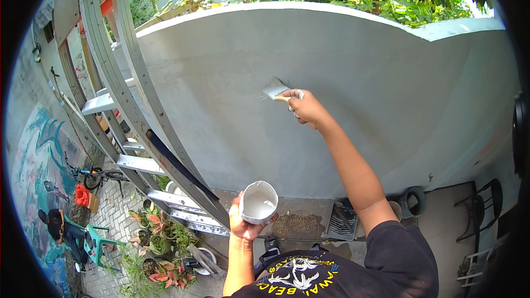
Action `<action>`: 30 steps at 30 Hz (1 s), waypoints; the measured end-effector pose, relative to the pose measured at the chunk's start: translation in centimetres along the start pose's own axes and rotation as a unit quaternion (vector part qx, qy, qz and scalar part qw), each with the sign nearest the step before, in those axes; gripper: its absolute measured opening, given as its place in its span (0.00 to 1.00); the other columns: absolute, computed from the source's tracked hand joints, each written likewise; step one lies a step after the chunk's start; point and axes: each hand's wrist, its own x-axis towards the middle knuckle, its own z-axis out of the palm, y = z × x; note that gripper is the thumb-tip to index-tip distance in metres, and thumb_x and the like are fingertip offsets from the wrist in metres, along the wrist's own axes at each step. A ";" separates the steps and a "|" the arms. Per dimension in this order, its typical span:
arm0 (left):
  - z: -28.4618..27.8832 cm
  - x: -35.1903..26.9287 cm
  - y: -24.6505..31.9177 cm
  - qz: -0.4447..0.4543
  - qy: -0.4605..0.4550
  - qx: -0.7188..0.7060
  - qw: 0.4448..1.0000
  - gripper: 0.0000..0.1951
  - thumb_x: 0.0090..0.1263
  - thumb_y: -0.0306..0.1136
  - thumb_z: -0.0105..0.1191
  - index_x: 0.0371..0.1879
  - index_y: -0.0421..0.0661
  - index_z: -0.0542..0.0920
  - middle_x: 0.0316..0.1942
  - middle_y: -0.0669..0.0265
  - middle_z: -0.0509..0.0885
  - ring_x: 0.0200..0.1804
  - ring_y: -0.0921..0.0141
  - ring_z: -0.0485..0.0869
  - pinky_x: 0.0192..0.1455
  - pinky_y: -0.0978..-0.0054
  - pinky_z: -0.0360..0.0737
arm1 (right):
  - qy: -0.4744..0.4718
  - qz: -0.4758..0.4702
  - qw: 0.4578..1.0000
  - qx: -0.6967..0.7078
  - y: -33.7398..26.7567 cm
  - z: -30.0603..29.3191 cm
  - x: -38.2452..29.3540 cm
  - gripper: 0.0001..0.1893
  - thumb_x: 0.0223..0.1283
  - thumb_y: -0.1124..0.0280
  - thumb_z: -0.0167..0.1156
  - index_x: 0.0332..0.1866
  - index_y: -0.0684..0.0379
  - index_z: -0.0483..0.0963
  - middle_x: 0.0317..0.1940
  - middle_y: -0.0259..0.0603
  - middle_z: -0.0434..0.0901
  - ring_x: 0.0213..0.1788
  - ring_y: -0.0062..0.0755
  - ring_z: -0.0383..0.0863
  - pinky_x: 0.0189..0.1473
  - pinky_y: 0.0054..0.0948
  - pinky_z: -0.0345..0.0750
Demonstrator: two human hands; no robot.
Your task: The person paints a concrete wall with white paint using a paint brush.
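Observation:
My right hand (pixel 304 106) grips the wooden handle of a flat paintbrush (pixel 276 88), its bristles pointing up and left against or close before a grey-white wall (pixel 232 124). White paint marks the fingers of that hand. Low in front of my body, my left hand (pixel 244 217) holds a paint cup (pixel 259 203) with an uneven rim, tipped so that its open top faces me. White paint shows inside the cup. Whether the bristles touch the wall I cannot tell.
A metal stepladder (pixel 124 103) rises at the left beside several potted plants (pixel 159 236). At the wall's foot lies a paint tray (pixel 341 220), with a bucket (pixel 413 202) further right. Black chairs (pixel 480 211) stand at the right; a person (pixel 62 227) sits far left near a green table (pixel 99 244).

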 end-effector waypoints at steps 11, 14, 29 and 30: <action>0.0 3.8 3.1 -0.055 0.008 0.026 0.998 0.25 0.82 0.55 0.40 0.62 0.51 0.80 0.56 0.59 0.85 0.53 0.56 0.84 0.42 0.52 0.78 | 0.213 -0.319 0.922 -0.043 -12.1 -1.1 0.5 0.21 0.70 0.74 0.52 0.67 0.66 0.74 0.35 0.34 0.78 0.27 0.14 0.71 0.29 0.24 0.69; 0.2 5.1 4.6 -0.076 0.001 0.028 0.997 0.25 0.82 0.55 0.40 0.62 0.51 0.80 0.55 0.59 0.85 0.51 0.57 0.84 0.42 0.52 0.78 | 0.222 -0.259 0.936 -0.085 -7.7 0.7 0.9 0.21 0.70 0.73 0.52 0.65 0.66 0.74 0.36 0.37 0.79 0.31 0.19 0.75 0.35 0.28 0.75; 0.4 9.5 9.7 -0.150 -0.079 0.023 0.985 0.26 0.82 0.56 0.40 0.62 0.49 0.80 0.54 0.57 0.86 0.50 0.57 0.84 0.41 0.53 0.79 | 0.189 -0.221 0.957 0.004 -16.3 1.3 -1.5 0.22 0.74 0.73 0.50 0.71 0.65 0.70 0.35 0.31 0.74 0.21 0.09 0.61 0.20 0.19 0.57; 0.7 9.2 10.0 -0.144 -0.059 0.015 0.988 0.26 0.82 0.56 0.40 0.62 0.49 0.80 0.54 0.57 0.86 0.50 0.57 0.84 0.41 0.53 0.79 | 0.196 -0.240 0.950 -0.036 -16.1 1.9 -1.0 0.22 0.74 0.72 0.51 0.71 0.65 0.70 0.35 0.31 0.74 0.21 0.09 0.61 0.21 0.19 0.58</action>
